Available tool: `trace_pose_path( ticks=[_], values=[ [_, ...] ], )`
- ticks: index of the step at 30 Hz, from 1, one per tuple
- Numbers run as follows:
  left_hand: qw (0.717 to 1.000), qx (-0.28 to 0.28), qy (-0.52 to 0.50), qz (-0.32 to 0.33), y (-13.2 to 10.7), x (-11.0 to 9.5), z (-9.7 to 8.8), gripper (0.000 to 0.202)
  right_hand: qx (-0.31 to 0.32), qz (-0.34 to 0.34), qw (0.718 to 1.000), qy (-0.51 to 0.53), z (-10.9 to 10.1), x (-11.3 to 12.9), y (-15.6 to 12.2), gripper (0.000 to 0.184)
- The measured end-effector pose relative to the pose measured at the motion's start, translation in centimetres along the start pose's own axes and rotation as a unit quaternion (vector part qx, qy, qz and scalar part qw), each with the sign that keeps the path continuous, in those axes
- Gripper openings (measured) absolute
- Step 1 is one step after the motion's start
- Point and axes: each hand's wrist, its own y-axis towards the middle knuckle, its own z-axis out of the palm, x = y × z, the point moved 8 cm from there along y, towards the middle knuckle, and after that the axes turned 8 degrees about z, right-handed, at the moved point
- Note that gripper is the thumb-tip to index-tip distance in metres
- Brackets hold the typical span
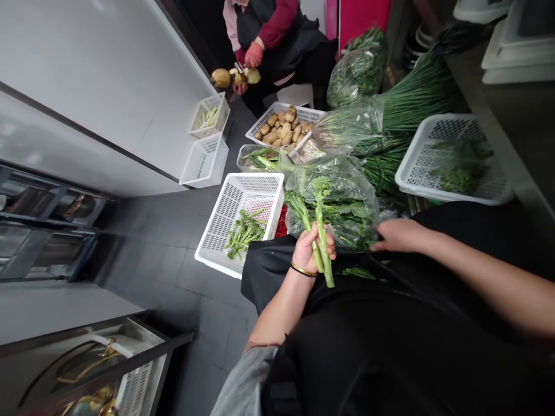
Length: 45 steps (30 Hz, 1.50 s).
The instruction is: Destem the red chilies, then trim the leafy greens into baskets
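Observation:
My left hand [307, 252] is closed around two stalks of broccolini [321, 222], their heads pointing away from me and the cut ends towards my lap. Behind them sits a clear plastic bag [353, 179] with more leafy green stalks inside. At the bag's right edge is my right hand [401, 235], blurred, its fingertips partly hidden, so its grip is unclear. A white basket [212, 231] on the floor to the left holds several trimmed broccolini pieces [246, 232]. A bit of green leaf [358, 273] lies on my black apron.
Opposite, a person in pink gloves [254, 55] peels a potato [221, 78] above a basket of potatoes [284, 127]. Bagged long green stalks [416, 86] and a basket of herbs [453, 121] lie to the right. Smaller white baskets [206, 162] stand by the left wall.

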Motion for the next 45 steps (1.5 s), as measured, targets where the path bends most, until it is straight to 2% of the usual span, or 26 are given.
trace_pose_path(
  ticks=[2, 4, 6, 8, 9, 11, 13, 14, 17, 19, 21, 22, 25, 28, 31, 32, 34, 35, 37, 38, 40, 42, 43, 45],
  values=[
    [0.999, 0.015, 0.01, -0.029, 0.0, 0.9, 0.5, 0.024, 0.071, 0.016, 0.993, 0.097, 0.0, 2.3, 1.4, 0.04],
    [0.998, 0.005, 0.034, -0.057, 0.0, 1.7, 0.8, 0.026, 0.098, 0.019, 0.976, 0.193, -0.4, 5.8, 3.1, 0.043],
    [0.997, -0.044, 0.059, -0.025, 0.0, 1.5, 0.7, 0.026, 0.035, 0.029, 0.983, 0.178, -0.9, 8.5, 4.3, 0.046],
    [0.99, -0.105, 0.065, 0.065, 0.0, 0.1, 0.2, 0.026, -0.069, 0.019, 0.994, 0.082, -1.0, 10.2, 4.2, 0.047],
    [0.984, -0.129, 0.06, 0.11, -0.1, -0.7, -0.1, 0.028, -0.106, -0.011, 0.994, 0.029, -0.6, 11.0, 3.6, 0.046],
    [0.977, -0.147, 0.052, 0.147, -0.3, -1.5, -0.5, 0.033, -0.122, -0.106, 0.985, -0.053, 0.7, 12.0, 1.6, 0.041],
    [0.984, -0.128, 0.05, 0.117, -0.2, -1.3, -0.6, 0.034, -0.075, -0.157, 0.978, -0.119, 1.6, 11.1, -0.1, 0.038],
    [0.988, -0.111, 0.05, 0.095, -0.2, -1.1, -0.5, 0.034, -0.034, -0.145, 0.977, -0.155, 1.7, 9.8, -0.5, 0.037],
    [0.994, -0.071, 0.06, 0.063, 0.0, -0.5, -0.2, 0.034, 0.108, -0.017, 0.967, -0.228, 0.6, 4.7, -0.3, 0.039],
    [0.99, -0.06, 0.096, 0.085, 0.1, -0.4, 0.1, 0.033, 0.149, 0.033, 0.976, -0.159, -0.8, 3.6, 0.6, 0.042],
    [0.984, -0.048, 0.139, 0.104, 0.2, -0.1, 0.5, 0.033, 0.118, 0.051, 0.992, 0.006, -2.1, 4.6, 2.2, 0.047],
    [0.983, -0.041, 0.147, 0.104, 0.1, 0.2, 0.8, 0.032, 0.1, 0.056, 0.989, 0.096, -2.4, 5.3, 3.0, 0.048],
    [0.992, -0.021, 0.104, 0.07, -0.2, 1.0, 1.3, 0.029, 0.091, 0.062, 0.943, 0.314, -1.0, 7.5, 4.6, 0.049],
    [0.999, 0.014, 0.032, 0.017, -0.9, 1.5, 1.7, 0.022, 0.134, 0.054, 0.87, 0.472, 1.6, 8.7, 4.2, 0.046],
    [0.998, 0.052, -0.016, -0.03, -1.5, 2.1, 2.2, 0.022, 0.236, 0.062, 0.82, 0.518, 3.7, 8.8, 2.6, 0.05],
    [0.997, 0.054, -0.025, -0.042, -1.5, 2.4, 2.2, 0.023, 0.261, 0.056, 0.81, 0.522, 3.7, 8.8, 2.3, 0.054],
    [0.996, 0.043, -0.028, -0.072, -1.5, 2.9, 1.9, 0.025, 0.272, 0.035, 0.804, 0.527, 2.6, 8.7, 2.3, 0.058],
    [0.995, 0.037, -0.024, -0.088, -1.5, 3.3, 1.9, 0.027, 0.271, 0.024, 0.81, 0.52, 1.9, 8.8, 2.5, 0.057],
    [0.995, 0.031, -0.014, -0.099, -1.4, 3.7, 1.9, 0.028, 0.263, 0.016, 0.844, 0.467, 1.0, 9.1, 2.9, 0.048],
    [0.996, 0.028, -0.009, -0.088, -1.2, 3.8, 2.1, 0.027, 0.247, 0.022, 0.87, 0.426, 0.8, 9.2, 3.1, 0.042],
    [1.0, 0.005, 0.014, -0.023, -0.8, 3.0, 2.0, 0.023, 0.173, 0.039, 0.929, 0.326, 0.4, 9.4, 3.2, 0.036],
    [0.994, -0.052, 0.058, 0.074, -0.3, 0.9, 1.0, 0.023, 0.079, 0.02, 0.978, 0.194, 0.3, 9.9, 2.5, 0.034],
    [0.985, -0.09, 0.083, 0.12, -0.2, -0.8, 0.1, 0.026, 0.049, -0.006, 0.992, 0.117, 0.6, 10.0, 1.9, 0.033],
    [0.956, -0.174, 0.135, 0.192, -0.3, -5.4, -2.8, 0.028, 0.044, -0.059, 0.997, -0.03, 2.0, 9.2, 0.7, 0.031]
  ],
)
